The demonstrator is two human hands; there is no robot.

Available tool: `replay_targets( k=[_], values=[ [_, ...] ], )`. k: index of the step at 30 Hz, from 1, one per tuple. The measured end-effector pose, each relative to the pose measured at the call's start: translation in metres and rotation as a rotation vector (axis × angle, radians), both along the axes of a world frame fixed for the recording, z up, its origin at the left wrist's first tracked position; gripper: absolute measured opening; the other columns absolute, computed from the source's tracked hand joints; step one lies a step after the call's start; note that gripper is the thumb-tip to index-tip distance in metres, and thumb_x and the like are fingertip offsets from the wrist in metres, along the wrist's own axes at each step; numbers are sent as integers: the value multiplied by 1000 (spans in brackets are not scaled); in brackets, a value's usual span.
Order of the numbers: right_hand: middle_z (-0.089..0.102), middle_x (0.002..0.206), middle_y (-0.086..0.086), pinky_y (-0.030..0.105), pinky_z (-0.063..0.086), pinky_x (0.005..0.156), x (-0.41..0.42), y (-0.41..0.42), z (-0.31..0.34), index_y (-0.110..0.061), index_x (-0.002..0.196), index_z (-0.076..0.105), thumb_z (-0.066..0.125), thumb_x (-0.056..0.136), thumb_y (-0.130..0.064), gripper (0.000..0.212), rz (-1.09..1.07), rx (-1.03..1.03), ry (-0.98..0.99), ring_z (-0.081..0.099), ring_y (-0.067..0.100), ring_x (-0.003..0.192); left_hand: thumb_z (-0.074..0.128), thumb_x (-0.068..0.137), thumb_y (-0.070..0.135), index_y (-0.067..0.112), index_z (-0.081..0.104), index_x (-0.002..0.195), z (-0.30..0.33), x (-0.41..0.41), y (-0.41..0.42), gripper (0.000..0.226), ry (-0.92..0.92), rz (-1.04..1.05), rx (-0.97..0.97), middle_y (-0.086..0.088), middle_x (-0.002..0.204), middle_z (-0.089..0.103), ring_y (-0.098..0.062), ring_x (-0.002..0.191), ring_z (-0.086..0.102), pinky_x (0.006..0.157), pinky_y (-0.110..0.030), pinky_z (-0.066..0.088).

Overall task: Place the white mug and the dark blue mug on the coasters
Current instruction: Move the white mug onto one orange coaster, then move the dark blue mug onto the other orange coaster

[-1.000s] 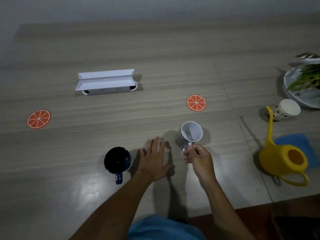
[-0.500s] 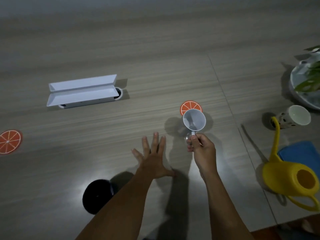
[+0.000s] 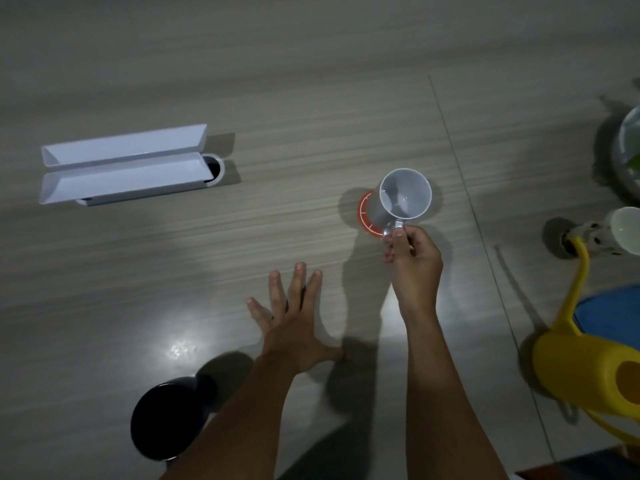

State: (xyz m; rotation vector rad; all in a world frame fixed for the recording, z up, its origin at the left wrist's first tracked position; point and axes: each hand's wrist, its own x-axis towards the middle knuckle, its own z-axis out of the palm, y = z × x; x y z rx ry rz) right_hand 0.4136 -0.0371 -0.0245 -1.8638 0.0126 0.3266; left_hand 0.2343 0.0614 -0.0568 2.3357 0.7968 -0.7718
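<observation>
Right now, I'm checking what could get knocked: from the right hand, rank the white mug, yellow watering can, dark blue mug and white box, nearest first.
From the right hand:
1. White mug, held by its handle, just ahead.
2. Yellow watering can, to its right.
3. Dark blue mug, near left.
4. White box, far left.

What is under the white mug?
An orange coaster shows beneath the white mug, only its left edge peeking out. The rest is covered, so whether the mug already rests on it is unclear.
</observation>
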Motion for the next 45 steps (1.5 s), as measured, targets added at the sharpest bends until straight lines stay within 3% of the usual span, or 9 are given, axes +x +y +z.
replay_targets(
  k=[3,11,17,22,28,34,40,43,45],
  values=[
    [71,69,-9,25,51,65,6,-1,-2,-19,82,68,57,98,-27,21,-5,-32,-2,59,6,58,70,48,86,45,-39,145,1,1,-1,152,-4,-1,-1,14,152,-55,-31,132,-58,103,-79,-27],
    [68,69,-7,30,52,67,6,-5,-3,-11,91,71,59,101,-25,21,23,-84,8,60,4,58,67,41,90,47,-38,145,0,1,-1,154,-17,2,18,14,154,-51,-27,133,-58,94,-68,-39],
    [67,65,-12,46,58,73,9,-3,1,-17,84,69,59,97,-33,22,37,-88,18,63,16,65,65,37,92,47,-36,146,-1,0,-2,155,-14,10,30,13,156,-49,-28,135,-56,95,-70,-37],
    [67,64,-17,41,56,71,9,-2,1,-18,85,68,58,97,-34,23,41,-106,1,63,15,65,64,36,93,47,-36,147,-4,0,-2,155,-23,12,41,13,157,-49,-28,135,-56,96,-71,-36],
    [73,82,2,46,59,80,7,-3,4,-12,95,71,59,100,-29,21,34,-136,-10,72,29,82,62,35,94,47,-36,146,-10,-2,-2,155,-60,25,40,13,156,-50,-30,136,-55,101,-76,-31],
    [71,117,12,51,58,90,-3,-21,16,-10,112,70,63,99,-18,16,32,-176,-39,71,32,93,61,31,98,47,-33,148,-13,-2,-3,158,-99,43,39,14,156,-50,-30,136,-55,100,-78,-30],
    [73,102,2,27,54,76,-55,-63,32,-21,103,69,63,99,-14,10,128,-229,-33,69,19,88,58,35,99,46,-30,150,-10,-6,-3,154,-126,19,45,15,155,-50,-32,140,-49,101,-75,-29],
    [72,103,0,4,44,70,-92,-84,28,-19,105,71,64,99,-14,11,231,-296,-52,65,11,87,52,58,96,39,-17,157,-3,-22,-14,133,-179,-4,121,8,166,-34,-32,150,-34,112,-71,-20],
    [73,103,1,-1,42,67,-115,-96,24,-16,105,72,64,99,-13,11,281,-331,-43,65,11,86,50,79,83,33,-4,161,2,-43,-28,110,-259,2,144,6,171,-18,-30,155,-21,120,-66,-10]
  ],
)
